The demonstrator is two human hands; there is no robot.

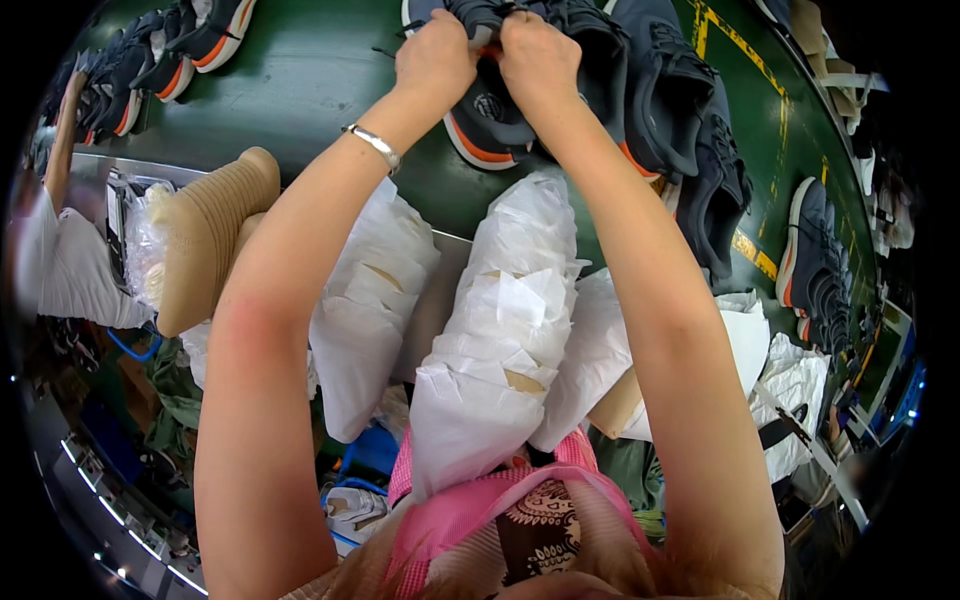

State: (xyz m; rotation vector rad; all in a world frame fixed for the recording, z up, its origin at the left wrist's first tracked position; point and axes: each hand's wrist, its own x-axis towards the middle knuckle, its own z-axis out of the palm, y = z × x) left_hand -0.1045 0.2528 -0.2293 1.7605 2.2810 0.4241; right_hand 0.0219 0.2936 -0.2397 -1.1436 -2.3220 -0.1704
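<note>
— Nearest you, stacks of white paper wads [500, 330] are lying on the bench edge; beside them, a pile of tan insoles [205, 245] is waiting. How far along are you looking?

— Midway, by my judgement: your left hand [437, 55] and right hand [540, 55] are both closing tightly on the opening of one dark grey sneaker [490, 115], gripping it on the green belt [310, 80]. Beyond, more sneakers [665, 90] are lining up unhandled.
</note>
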